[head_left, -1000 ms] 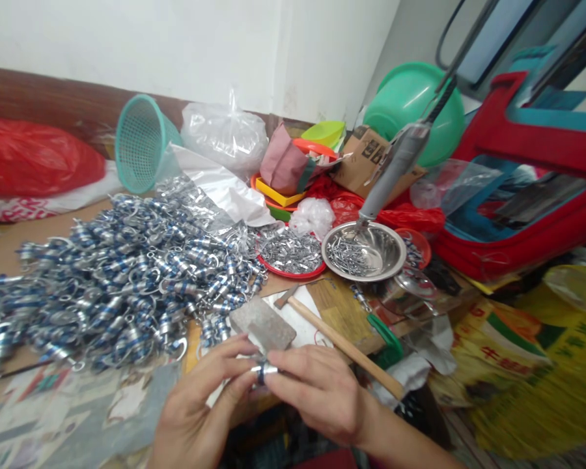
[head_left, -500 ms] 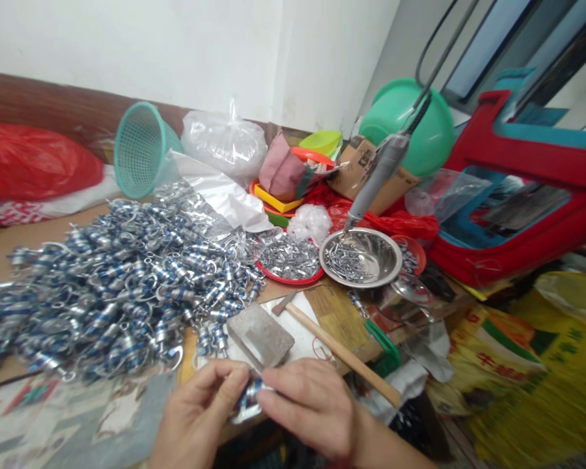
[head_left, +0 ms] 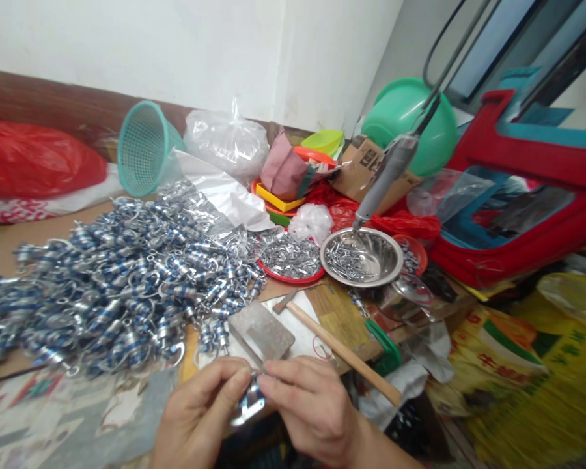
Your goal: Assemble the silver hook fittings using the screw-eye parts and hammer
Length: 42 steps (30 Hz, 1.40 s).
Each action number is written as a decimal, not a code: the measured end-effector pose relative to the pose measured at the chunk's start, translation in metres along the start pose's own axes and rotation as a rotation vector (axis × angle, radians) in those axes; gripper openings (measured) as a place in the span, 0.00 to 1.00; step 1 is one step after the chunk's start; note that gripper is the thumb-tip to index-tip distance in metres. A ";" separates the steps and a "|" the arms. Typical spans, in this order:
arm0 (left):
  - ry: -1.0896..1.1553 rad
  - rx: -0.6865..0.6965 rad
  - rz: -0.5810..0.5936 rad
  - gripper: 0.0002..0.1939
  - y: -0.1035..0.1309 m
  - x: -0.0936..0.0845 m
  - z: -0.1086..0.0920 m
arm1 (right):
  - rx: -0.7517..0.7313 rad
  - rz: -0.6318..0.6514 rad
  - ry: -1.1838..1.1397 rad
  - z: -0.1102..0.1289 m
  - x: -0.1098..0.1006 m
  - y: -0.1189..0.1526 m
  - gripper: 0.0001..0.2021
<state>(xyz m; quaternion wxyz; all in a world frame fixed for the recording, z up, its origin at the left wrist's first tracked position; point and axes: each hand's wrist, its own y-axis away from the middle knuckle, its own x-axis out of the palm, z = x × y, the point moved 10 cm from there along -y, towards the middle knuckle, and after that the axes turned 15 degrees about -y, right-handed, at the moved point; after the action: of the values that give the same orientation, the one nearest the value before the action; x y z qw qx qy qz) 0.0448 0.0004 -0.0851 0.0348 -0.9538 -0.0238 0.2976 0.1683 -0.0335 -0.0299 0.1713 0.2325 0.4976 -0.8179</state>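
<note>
Between the fingertips of both hands, near the bottom middle, is a small silver and blue metal part [head_left: 249,405]. My left hand [head_left: 202,410] pinches it from the left, and my right hand [head_left: 312,404] has its fingers closed on its right side. The fingers hide some of the part. Just beyond them lies a grey metal block [head_left: 264,332], with a wooden-handled hammer [head_left: 344,352] to its right. A big heap of similar silver and blue parts [head_left: 127,286] covers the left of the table.
A red tray of flat metal pieces [head_left: 290,281] and a steel bowl of pins [head_left: 383,257] stand behind the block. A grey power tool [head_left: 388,176] hangs over the bowl. Further back are a teal basket [head_left: 144,148] and plastic bags [head_left: 227,140]. A red frame [head_left: 517,146] stands right.
The held part has tilted a little, and more of its silver lower edge shows. My right fingers have shifted slightly. The hanging tool sits slightly further right in view.
</note>
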 end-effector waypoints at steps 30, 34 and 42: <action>0.658 -0.397 0.074 0.41 -0.002 0.049 0.061 | 0.658 0.317 0.030 -0.129 0.007 -0.009 0.08; 0.651 -0.379 0.168 0.39 -0.012 0.053 0.058 | 0.858 0.364 0.476 -0.229 -0.024 -0.021 0.11; 0.699 -0.364 0.263 0.37 -0.015 0.053 0.051 | 0.864 0.499 0.526 -0.282 -0.003 -0.020 0.13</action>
<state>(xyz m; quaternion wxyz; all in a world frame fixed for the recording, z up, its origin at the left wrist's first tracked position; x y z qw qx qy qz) 0.0593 0.0219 -0.1559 -0.1668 -0.9829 0.0593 -0.0516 0.2203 0.2277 -0.1257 0.1191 0.5882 0.0734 -0.7965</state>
